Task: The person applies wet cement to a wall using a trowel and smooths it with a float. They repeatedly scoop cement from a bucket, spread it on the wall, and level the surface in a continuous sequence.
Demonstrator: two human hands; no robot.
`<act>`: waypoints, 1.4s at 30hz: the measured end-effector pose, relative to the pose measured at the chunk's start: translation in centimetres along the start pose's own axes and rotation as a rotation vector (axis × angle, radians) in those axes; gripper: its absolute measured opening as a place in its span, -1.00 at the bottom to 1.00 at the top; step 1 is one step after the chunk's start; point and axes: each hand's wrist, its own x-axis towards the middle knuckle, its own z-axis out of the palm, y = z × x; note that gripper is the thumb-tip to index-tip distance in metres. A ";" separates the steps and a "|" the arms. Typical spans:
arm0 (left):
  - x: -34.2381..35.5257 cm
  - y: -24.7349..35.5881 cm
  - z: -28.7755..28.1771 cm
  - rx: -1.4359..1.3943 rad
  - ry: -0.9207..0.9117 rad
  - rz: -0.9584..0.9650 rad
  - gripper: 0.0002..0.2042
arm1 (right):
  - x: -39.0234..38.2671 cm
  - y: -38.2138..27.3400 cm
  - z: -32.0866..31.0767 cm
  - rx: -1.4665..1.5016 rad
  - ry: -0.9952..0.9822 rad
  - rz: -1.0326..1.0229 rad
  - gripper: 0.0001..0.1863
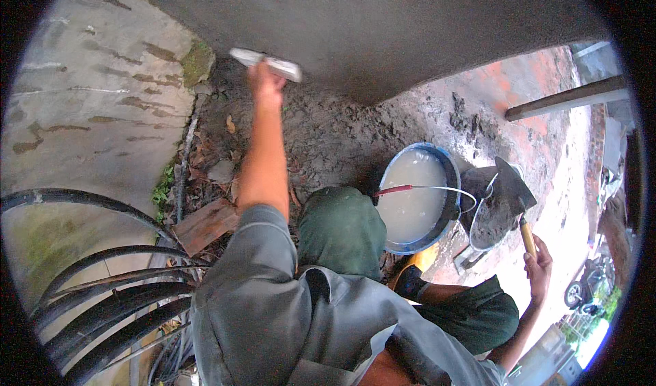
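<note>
My left hand [265, 85], arm stretched far forward, is closed on a pale, long plastering float [283, 69]. The float lies at the lower edge of a smooth grey plastered wall [383, 30]; whether it touches the surface I cannot tell. On the right, my right hand [538, 271] grips the yellowish wooden handle of a trowel [527, 237]. Its dark, flat blade is over a bucket of grey mortar [486, 225], partly hiding it. Between my hands stands a blue-rimmed bucket [447, 155] of cloudy water, its wire bail with a red grip lying across the top.
Black hoses or pipes [109, 304] curve in from the left, near a stained concrete wall [89, 105]. A reddish brick or board [206, 226] lies among leaves beside my left arm. Wet mortar covers the ground [342, 129]. A wooden beam [567, 105] juts in at the right.
</note>
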 end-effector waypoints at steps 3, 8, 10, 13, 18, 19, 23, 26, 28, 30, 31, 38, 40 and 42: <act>-5.0 -2.9 3.0 -0.064 0.010 -0.119 -0.57 | 0.6 -0.2 0.1 0.015 -0.011 -0.022 -0.39; -6.6 3.0 5.0 -0.130 0.005 0.178 -0.34 | 1.4 -1.3 0.3 -0.016 -0.036 -0.073 -0.40; -4.7 6.3 4.6 -0.086 0.037 0.384 -0.23 | 1.5 -1.4 0.4 -0.029 -0.046 -0.065 -0.40; -2.2 6.7 3.4 -0.015 0.135 0.345 -0.31 | 1.1 -0.9 0.3 -0.026 -0.037 -0.043 -0.42; -1.5 -0.2 1.9 -0.016 0.022 -0.042 -0.57 | -0.1 0.4 -0.1 -0.040 0.019 -0.009 -0.43; -2.1 -1.8 1.8 -0.009 0.016 -0.080 -0.56 | -0.4 0.5 -0.2 -0.058 0.025 0.025 -0.43; -5.8 -6.1 3.8 -0.065 0.010 -0.102 -0.53 | -0.6 0.5 -0.3 -0.047 0.023 -0.008 -0.43; -9.2 -6.3 5.7 -0.105 -0.092 -0.150 -0.57 | -0.5 -0.1 0.0 -0.011 0.000 -0.057 -0.43; -11.1 -4.6 6.9 -0.173 -0.129 -0.183 -0.56 | -0.2 -0.7 0.2 -0.007 -0.005 -0.074 -0.42; -12.3 -1.6 8.0 -0.214 -0.113 -0.112 -0.58 | 0.1 -1.2 0.5 0.023 -0.021 -0.109 -0.42; -13.0 0.0 8.8 -0.230 -0.104 -0.086 -0.58 | 0.2 -1.4 0.6 0.027 -0.024 -0.114 -0.41; -17.3 11.8 14.2 -0.285 -0.097 0.626 -0.18 | 1.7 -1.8 0.9 0.039 -0.061 -0.157 -0.43; -19.7 12.2 15.7 0.045 -0.065 0.813 -0.11 | 2.0 -1.9 1.0 0.024 -0.059 -0.138 -0.44; -22.7 11.2 16.4 0.408 -0.010 1.091 -0.06 | 2.3 -2.1 1.1 0.035 -0.068 -0.128 -0.44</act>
